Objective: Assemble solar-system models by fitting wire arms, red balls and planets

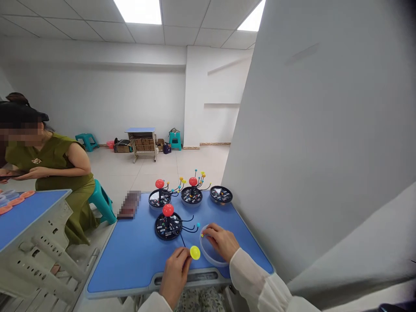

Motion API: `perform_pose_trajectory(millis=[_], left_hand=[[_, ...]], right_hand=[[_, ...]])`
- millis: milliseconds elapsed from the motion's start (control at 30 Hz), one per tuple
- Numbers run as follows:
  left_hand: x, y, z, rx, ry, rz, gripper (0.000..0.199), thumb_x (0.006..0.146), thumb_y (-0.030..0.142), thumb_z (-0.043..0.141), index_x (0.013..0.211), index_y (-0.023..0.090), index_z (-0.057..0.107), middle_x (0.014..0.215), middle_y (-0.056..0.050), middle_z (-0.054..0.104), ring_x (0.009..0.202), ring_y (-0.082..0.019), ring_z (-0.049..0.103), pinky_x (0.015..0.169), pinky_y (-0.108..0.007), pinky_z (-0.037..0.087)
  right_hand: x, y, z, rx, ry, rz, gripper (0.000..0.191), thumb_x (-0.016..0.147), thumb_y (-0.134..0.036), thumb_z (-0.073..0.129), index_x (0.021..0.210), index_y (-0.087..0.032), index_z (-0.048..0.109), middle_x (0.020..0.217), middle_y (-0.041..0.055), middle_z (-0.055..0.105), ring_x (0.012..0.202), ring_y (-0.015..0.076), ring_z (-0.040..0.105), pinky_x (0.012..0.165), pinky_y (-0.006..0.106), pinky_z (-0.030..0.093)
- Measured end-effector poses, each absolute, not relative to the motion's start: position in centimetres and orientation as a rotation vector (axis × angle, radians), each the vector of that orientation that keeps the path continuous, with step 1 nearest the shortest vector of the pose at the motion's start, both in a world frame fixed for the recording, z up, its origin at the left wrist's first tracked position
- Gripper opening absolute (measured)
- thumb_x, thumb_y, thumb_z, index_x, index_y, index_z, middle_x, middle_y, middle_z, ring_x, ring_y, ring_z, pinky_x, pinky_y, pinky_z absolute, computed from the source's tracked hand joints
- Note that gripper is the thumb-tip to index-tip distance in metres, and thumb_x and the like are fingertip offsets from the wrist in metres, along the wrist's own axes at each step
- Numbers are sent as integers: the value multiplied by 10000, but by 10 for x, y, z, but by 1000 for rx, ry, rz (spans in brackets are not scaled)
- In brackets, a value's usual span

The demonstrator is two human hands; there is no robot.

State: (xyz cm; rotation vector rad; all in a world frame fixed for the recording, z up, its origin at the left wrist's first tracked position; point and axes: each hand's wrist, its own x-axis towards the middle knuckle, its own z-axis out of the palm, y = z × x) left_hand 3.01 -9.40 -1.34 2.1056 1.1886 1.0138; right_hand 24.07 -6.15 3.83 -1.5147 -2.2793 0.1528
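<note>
Closest to me is the grey front edge of the blue counter [185,277], with a slotted handle strip along it. My left hand [175,277] sits just behind that edge, its fingers [183,260] clenched on a yellow ball [195,252], and a thin black wire runs up from near the ball toward the nearest model. My right hand [221,242], in a white sleeve [256,281], hangs over a clear round plastic dish [209,248], its fingers [208,232] pinched on a small yellow bead [202,235] at the dish's rim. The dish lies close to the counter's right edge, so there's little room on that side, while a broad stretch of blue opens to the left of my left hand, out to the counter's left edge.

Just beyond my hands stands a solar-system model [168,226] with a red ball on top, a round black base and bare wire arms, one tipped with a cyan bead [198,225]. Farther along are two more red-topped models [191,195] and a black base [221,194] with no ball on it. A pixelated object [129,204] at the counter's far left edge can't be made out.

To the left, a co-worker [48,164] in an olive dress sits on a teal stool [103,203] beside another blue desk [32,216]. A white partition [308,130] closes off the right.
</note>
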Motion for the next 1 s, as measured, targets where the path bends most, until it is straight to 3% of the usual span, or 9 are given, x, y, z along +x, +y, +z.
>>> perform_pose_trajectory(millis=[167,267,333,467,567,667,833,1000], left_hand=[[31,-97,-6,2046,1177,1163,228,912,245,413,970,221,633,907,-77,652,838,-210,633,721,-306,507],[30,-100,-2,1973,1162,1264,222,913,275,428,977,214,631,968,-83,628,894,-202,619,786,-311,508],[30,-101,-1,1921,1196,1309,223,910,306,441,917,205,639,966,-85,604,895,-201,609,781,-310,511],[28,-103,-2,1874,1240,1295,238,896,339,470,820,194,642,905,-73,568,858,-197,595,753,-309,506],[22,-103,-4,1873,1209,1259,209,886,330,482,933,205,643,908,-65,578,861,-196,595,762,-311,498],[6,-96,-7,1884,1278,1163,248,870,321,500,1077,216,588,957,-63,612,867,-199,600,772,-325,490],[-32,-48,3,1978,1679,947,163,859,276,478,941,202,598,996,-85,642,1014,-272,547,885,-425,410],[-40,6,19,2023,1650,644,394,795,201,554,1189,213,549,1112,-87,619,1140,-274,482,943,-420,353]], right_hand=[[214,-87,25,-1213,-2081,402,318,883,-188,420,1117,-229,632,942,83,709,722,182,679,642,279,524],[190,-100,15,-1123,-1968,555,392,844,-186,453,1211,-232,580,1022,85,706,804,194,687,684,283,545],[174,-106,9,-1105,-1862,627,400,833,-198,463,1216,-219,577,968,75,718,808,193,687,695,278,549],[148,-111,0,-1238,-1610,639,230,846,-293,488,918,-195,683,656,22,690,599,176,650,581,252,528],[139,-109,-5,-1313,-1458,650,271,839,-374,511,724,-183,665,584,16,664,530,165,614,535,241,506],[137,-106,-9,-1339,-1282,682,339,817,-468,545,677,-177,650,628,36,688,608,183,647,592,247,523],[139,-103,-14,-1355,-1140,715,401,744,-566,603,685,-174,658,690,60,710,661,203,653,636,267,535],[140,-100,-16,-1388,-1210,659,402,763,-563,583,694,-173,654,651,51,690,629,186,633,617,246,518]])
